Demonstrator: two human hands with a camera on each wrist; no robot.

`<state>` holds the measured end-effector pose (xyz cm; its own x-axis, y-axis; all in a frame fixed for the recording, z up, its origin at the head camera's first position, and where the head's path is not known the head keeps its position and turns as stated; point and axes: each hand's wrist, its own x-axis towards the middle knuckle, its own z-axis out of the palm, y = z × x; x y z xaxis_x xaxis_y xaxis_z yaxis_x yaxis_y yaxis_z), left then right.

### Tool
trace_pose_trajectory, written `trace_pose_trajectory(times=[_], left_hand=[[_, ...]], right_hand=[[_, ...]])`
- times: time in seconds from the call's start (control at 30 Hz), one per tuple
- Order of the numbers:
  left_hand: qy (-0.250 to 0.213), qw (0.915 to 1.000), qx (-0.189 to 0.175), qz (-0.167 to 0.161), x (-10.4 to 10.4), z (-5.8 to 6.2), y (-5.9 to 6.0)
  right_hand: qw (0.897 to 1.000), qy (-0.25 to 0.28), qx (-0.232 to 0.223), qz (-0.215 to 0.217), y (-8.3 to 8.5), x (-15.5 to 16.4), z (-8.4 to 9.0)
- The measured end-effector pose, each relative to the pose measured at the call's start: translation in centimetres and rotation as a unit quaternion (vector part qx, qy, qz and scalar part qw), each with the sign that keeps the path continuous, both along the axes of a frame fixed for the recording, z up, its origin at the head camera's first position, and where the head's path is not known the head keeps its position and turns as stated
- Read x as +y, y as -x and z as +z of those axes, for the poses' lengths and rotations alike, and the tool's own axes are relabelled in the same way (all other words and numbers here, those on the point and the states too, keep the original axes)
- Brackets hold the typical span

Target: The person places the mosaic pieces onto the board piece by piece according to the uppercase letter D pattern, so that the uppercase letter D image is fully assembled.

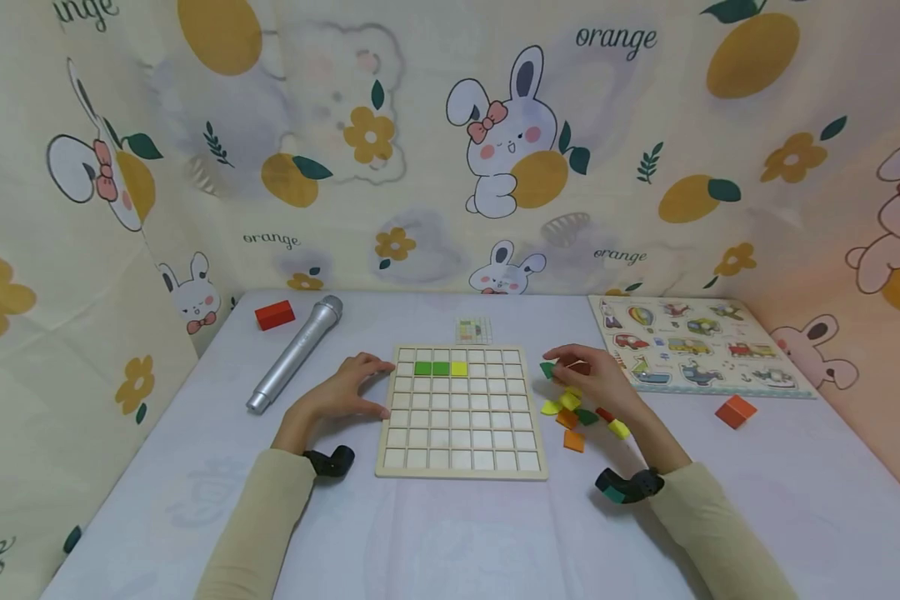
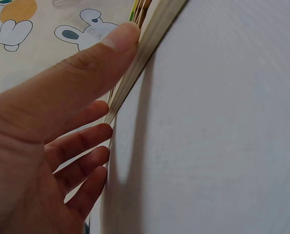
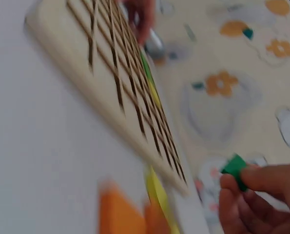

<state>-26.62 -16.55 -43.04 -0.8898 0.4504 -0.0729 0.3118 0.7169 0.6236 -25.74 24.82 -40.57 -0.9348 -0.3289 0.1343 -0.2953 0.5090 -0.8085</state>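
1. The wooden grid board (image 1: 461, 412) lies flat on the pale tablecloth (image 1: 450, 533); everything below is placed by it.
2. The left hand (image 1: 345, 393) rests against the board's left edge with straight, relaxed fingers. The left wrist view shows the thumb (image 2: 93, 61) on the rim and the other fingers along the side – nothing is grasped.
3. The right hand (image 1: 596, 379) is just off the board's right edge, near its upper corner, and pinches a small green tile (image 1: 547, 370) between its fingertips (image 3: 232, 187) – the tile is clear of the board, above the cloth.
4. In the board's second row from the far edge sit two green tiles (image 1: 431, 368) and one yellow tile (image 1: 459, 368), side by side.
5. A loose heap of yellow, orange and green tiles (image 1: 581, 419) lies just right of the board, under the right hand.
6. Behind the board's far edge lies a small pattern card (image 1: 473, 330).
7. Left of the board lies a silver microphone (image 1: 295, 353), with a red block (image 1: 274, 315) beyond it.
8. Well right of the board lie a vehicle puzzle (image 1: 693, 343) and an orange block (image 1: 735, 411).
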Motion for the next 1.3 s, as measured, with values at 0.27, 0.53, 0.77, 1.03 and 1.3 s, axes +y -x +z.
trace_pose_trajectory(times=[0.27, 0.53, 0.77, 1.03, 1.3], left_hand=[[-0.003, 1.0000, -0.001, 0.000, 0.0, -0.2, 0.0], [-0.002, 1.0000, 0.003, 0.003, 0.0, -0.2, 0.1], [0.000, 1.0000, 0.005, -0.001, 0.0, -0.1, 0.0], [0.002, 1.0000, 0.005, 0.001, 0.1, 0.1, -0.2], [0.001, 1.0000, 0.007, -0.001, 0.0, 0.0, -0.2]], right_hand=[[0.994, 0.082, -0.069, -0.014, 0.7, -5.5, -0.2], [0.997, 0.049, -0.055, -0.020, 1.2, -8.6, -1.2], [1.000, 0.004, 0.010, -0.006, 1.5, -10.0, -2.8], [0.997, -0.020, 0.072, -0.007, 1.1, -10.6, -3.6], [0.992, -0.044, 0.115, -0.022, 0.7, -10.7, -4.0]])
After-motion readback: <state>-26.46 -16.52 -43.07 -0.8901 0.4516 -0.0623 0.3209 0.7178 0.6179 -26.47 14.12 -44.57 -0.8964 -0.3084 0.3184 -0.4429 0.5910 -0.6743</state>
